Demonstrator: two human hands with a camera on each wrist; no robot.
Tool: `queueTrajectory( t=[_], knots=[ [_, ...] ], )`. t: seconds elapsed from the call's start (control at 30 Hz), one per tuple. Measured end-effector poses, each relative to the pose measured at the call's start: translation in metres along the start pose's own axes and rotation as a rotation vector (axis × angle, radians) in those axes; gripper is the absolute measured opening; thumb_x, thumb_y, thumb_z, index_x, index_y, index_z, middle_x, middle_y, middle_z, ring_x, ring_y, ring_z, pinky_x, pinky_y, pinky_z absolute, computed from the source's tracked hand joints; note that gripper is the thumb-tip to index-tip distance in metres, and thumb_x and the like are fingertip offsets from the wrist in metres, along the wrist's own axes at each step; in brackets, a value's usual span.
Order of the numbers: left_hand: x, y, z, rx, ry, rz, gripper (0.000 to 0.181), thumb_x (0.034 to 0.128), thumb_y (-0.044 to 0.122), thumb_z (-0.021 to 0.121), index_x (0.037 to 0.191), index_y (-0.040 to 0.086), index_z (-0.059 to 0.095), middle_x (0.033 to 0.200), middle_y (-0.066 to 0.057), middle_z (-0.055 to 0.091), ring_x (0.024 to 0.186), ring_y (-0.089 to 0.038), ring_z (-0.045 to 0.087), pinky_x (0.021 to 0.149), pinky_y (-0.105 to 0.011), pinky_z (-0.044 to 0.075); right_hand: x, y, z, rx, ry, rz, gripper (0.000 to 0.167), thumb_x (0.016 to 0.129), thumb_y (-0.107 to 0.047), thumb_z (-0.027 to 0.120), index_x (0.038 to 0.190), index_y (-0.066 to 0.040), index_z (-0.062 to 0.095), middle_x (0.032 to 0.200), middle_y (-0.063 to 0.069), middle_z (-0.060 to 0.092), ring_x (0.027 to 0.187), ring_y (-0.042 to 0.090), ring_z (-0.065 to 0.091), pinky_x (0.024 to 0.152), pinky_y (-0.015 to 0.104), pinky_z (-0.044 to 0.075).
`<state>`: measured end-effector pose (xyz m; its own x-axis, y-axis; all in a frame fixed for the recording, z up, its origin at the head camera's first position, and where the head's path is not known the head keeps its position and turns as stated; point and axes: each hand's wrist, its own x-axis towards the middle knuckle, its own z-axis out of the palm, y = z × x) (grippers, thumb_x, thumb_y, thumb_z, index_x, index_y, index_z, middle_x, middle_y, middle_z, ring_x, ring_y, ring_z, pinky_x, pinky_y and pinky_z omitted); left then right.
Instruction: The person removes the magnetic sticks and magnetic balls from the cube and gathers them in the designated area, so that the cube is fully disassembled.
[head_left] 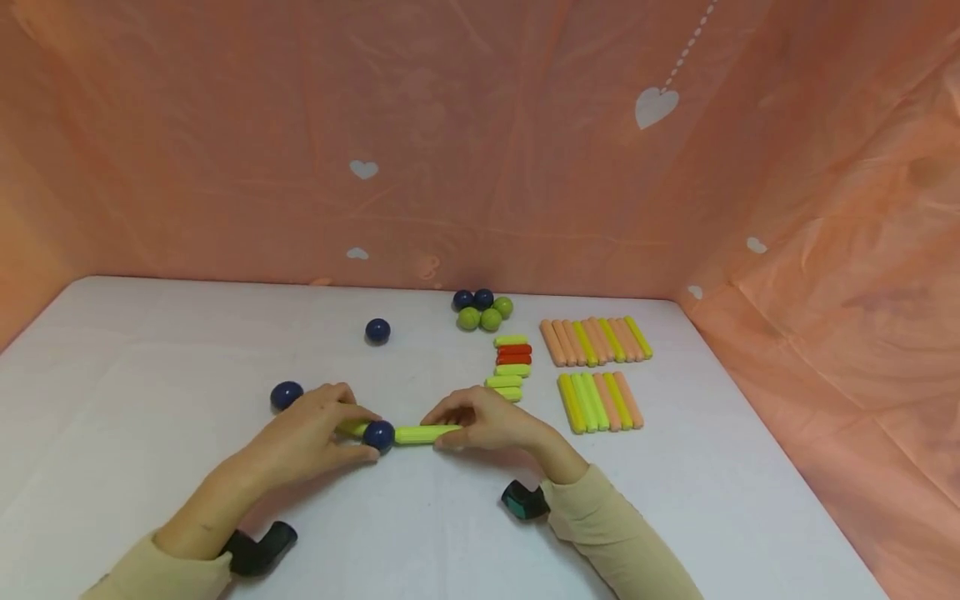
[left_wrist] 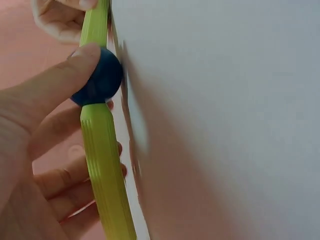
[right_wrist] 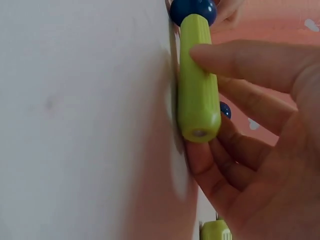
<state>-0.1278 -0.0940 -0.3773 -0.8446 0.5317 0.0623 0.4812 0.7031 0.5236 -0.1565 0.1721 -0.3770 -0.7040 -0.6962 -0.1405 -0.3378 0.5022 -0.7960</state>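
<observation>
My left hand (head_left: 315, 435) pinches a dark blue ball (head_left: 379, 436) between thumb and fingers, low over the white table. A yellow-green ridged stick (left_wrist: 106, 170) meets the ball on one side and runs along under the left palm, mostly hidden in the head view. On the ball's other side is a short light-green stick (head_left: 417, 434), which my right hand (head_left: 491, 421) grips between thumb and fingers. The right wrist view shows a small grey round spot in this stick's free end. Just beyond the left hand another blue ball (head_left: 287, 395) sits, partly covered.
A lone blue ball (head_left: 378, 331) lies farther back. Blue and green balls (head_left: 491, 319) cluster at the rear. Short green and red sticks (head_left: 513, 360) form a column to the right, beside two rows of longer sticks (head_left: 596, 342). An orange cloth (head_left: 480, 167) hangs behind the table.
</observation>
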Motion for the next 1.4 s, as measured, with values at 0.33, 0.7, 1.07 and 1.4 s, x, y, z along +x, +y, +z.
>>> queueTrajectory(
  t=[0.33,0.7,1.07,1.4],
  knots=[
    [0.004,0.009,0.007,-0.010,0.012,-0.106,0.043,0.0784,0.043,0.076,0.110,0.015,0.071,0.080,0.005,0.055,0.070,-0.011,0.047,0.061,-0.028,0.040,0.003,-0.001,0.005,-0.031,0.066,0.007,0.027,0.086,-0.014,0.072,0.112,-0.009,0.069,0.108,0.002,0.069,0.095,0.009,0.057,0.088,0.021,0.046],
    [0.008,0.005,0.010,-0.172,0.032,-0.085,0.040,0.0780,0.036,0.078,0.109,0.011,0.072,0.085,0.004,0.062,0.077,-0.012,0.050,0.069,-0.030,0.042,0.004,-0.002,0.006,-0.006,0.108,0.028,0.025,0.089,-0.015,0.069,0.113,-0.008,0.071,0.108,0.005,0.071,0.096,0.008,0.060,0.087,0.021,0.047],
    [0.009,0.006,0.010,-0.129,0.039,-0.073,0.040,0.0772,0.034,0.079,0.108,0.010,0.072,0.085,0.005,0.064,0.077,-0.011,0.053,0.072,-0.032,0.045,-0.005,0.002,-0.010,0.093,0.273,0.147,0.027,0.092,-0.021,0.065,0.118,-0.016,0.068,0.114,-0.001,0.068,0.099,0.013,0.057,0.085,0.027,0.047],
    [0.001,0.004,0.003,-0.110,-0.026,-0.075,0.058,0.0762,0.030,0.080,0.126,0.008,0.060,0.106,-0.004,0.063,0.097,-0.022,0.058,0.087,-0.046,0.049,-0.041,0.010,-0.042,0.222,0.672,0.373,0.034,0.090,-0.023,0.066,0.119,-0.006,0.066,0.114,0.011,0.067,0.100,0.018,0.060,0.081,0.026,0.047]
  ],
)
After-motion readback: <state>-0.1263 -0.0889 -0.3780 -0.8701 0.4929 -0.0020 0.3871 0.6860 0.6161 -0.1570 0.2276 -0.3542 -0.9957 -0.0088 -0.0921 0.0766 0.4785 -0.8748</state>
